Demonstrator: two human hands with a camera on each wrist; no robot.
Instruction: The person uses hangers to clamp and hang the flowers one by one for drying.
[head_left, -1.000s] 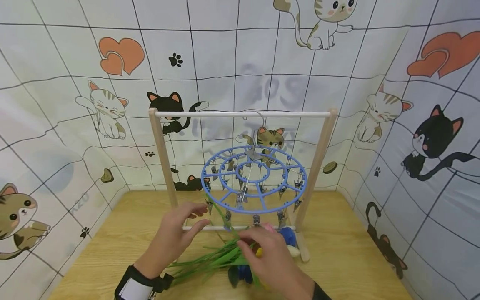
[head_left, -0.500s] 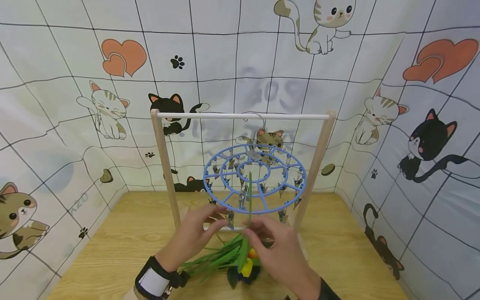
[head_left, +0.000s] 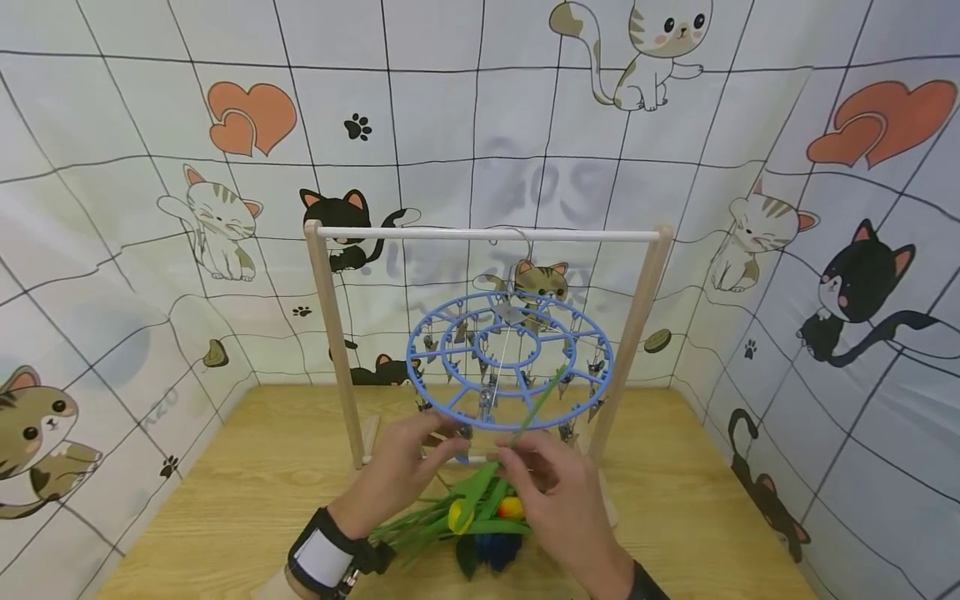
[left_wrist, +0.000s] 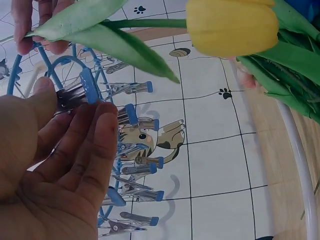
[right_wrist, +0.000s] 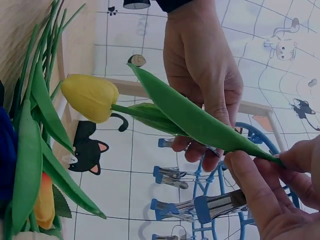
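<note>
My right hand pinches the green stem of an artificial yellow tulip between thumb and fingers. In the head view its bloom points down and the stem slants up to the right, in front of the drying hanger. The tulip's long leaves spread beside the stem. My left hand grips a metal clip with blue tips between thumb and fingers. That clip hangs at the front left rim of the round blue hanger, close to the stem.
The hanger hangs from the white bar of a wooden stand, with several clips around it. Beneath lie more artificial flowers: green stems, a blue bloom and an orange-yellow one. A cat-print sheet surrounds the table.
My left hand has moved right and taken hold of a clip. My right hand has lifted the tulip, its stem swinging from leaning left to leaning right, bloom down.
</note>
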